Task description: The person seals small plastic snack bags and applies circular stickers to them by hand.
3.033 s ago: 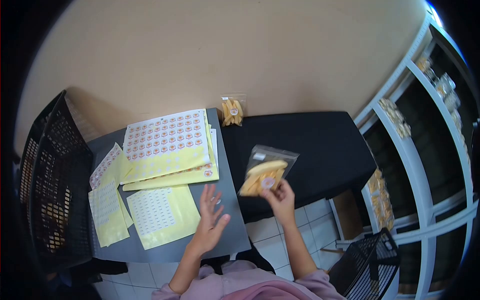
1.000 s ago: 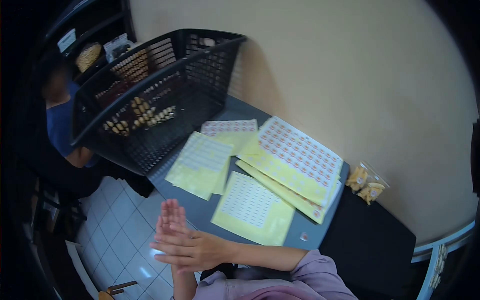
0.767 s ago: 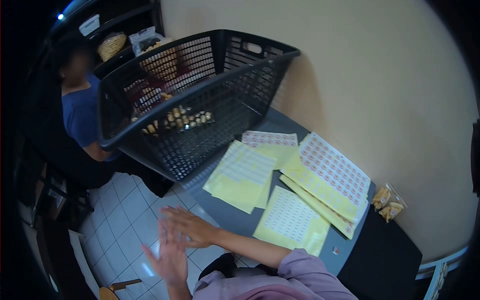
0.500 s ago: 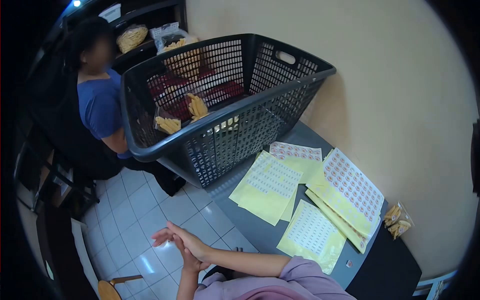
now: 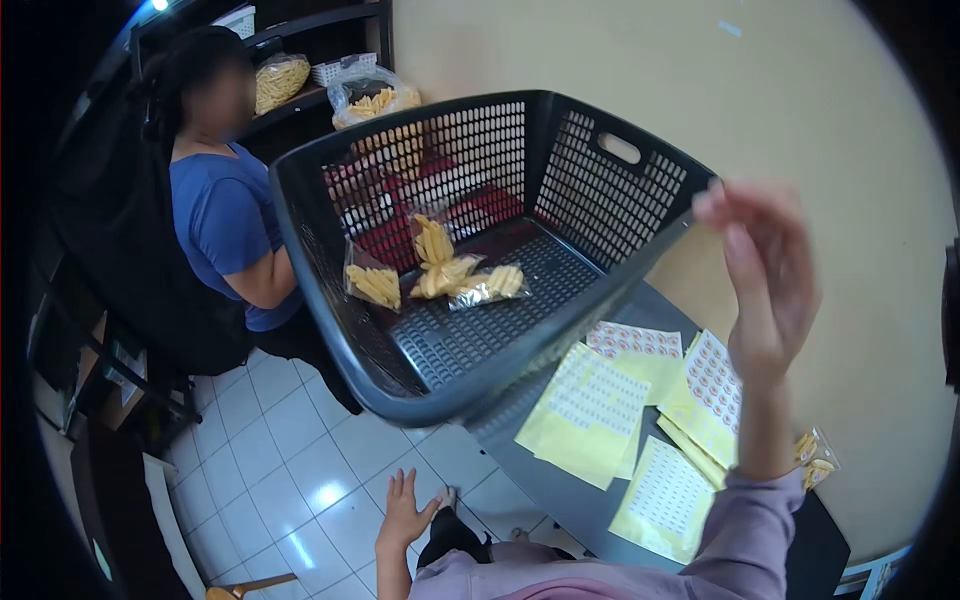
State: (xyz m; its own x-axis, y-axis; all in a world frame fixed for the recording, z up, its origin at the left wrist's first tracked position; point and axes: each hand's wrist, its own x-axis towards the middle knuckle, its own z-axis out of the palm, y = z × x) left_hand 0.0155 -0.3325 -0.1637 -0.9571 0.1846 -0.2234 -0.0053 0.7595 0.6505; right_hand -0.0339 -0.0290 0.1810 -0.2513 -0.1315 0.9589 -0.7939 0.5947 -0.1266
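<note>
My right hand (image 5: 768,275) is raised beside the right end of a large black plastic basket (image 5: 455,400), fingers apart and a little blurred, holding nothing. Whether it touches the rim cannot be made out. Low over the floor, my left hand (image 5: 407,512) has its fingers spread and is empty. Inside the basket lie several clear bags of yellow snack sticks, among them one bag (image 5: 375,285) at the left and another (image 5: 490,285) on the basket floor. Sheets of small printed labels (image 5: 590,405) on yellow backing lie on the grey table (image 5: 510,440) under my right forearm.
A person in a blue shirt (image 5: 225,215) stands left of the basket. Behind are shelves (image 5: 290,105) with a large snack bag (image 5: 282,82). A small snack bag (image 5: 818,458) lies at the table's right side by the wall. A wooden stool (image 5: 250,588) is at lower left.
My hands were together and have parted. The right hand has risen to the basket's right end; the left has stayed low, fingers spread. The view has shifted, showing more of the basket's inside.
</note>
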